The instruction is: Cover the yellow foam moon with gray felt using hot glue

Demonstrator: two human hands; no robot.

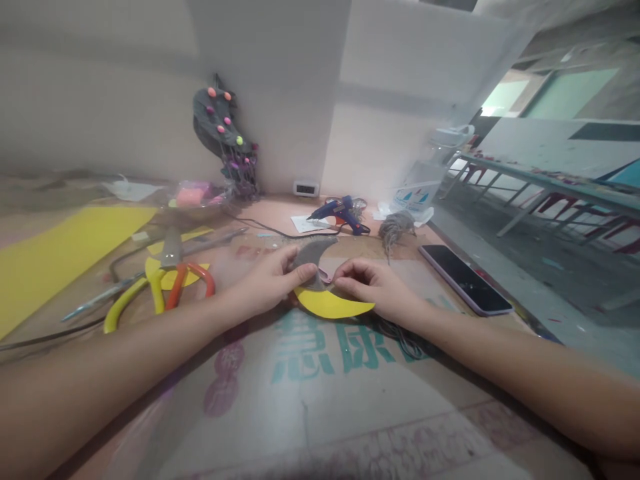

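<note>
My left hand [273, 277] is closed on a grey crescent-shaped piece [314, 252], its thumb pressed on the face. Below it shows a bright yellow crescent [333, 305], its tip reaching right under my right hand [375, 283]. The two pieces touch or overlap; whether they are joined I cannot tell. My right thumb and forefinger are pinched at the grey piece's right edge, and what they hold is hidden. A small pinkish loop [325, 275] lies between my fingertips, too small to name. Dark cord [407, 343] lies beneath my right wrist.
Yellow-handled scissors [131, 300] and orange-handled ones [193, 277] lie left, near a yellow sheet [75, 247]. Behind are a blue glue gun [340, 212], grey yarn [397, 230] and a decorated grey crescent [217, 120]. A phone [465, 279] lies right, on printed cardboard [310, 420].
</note>
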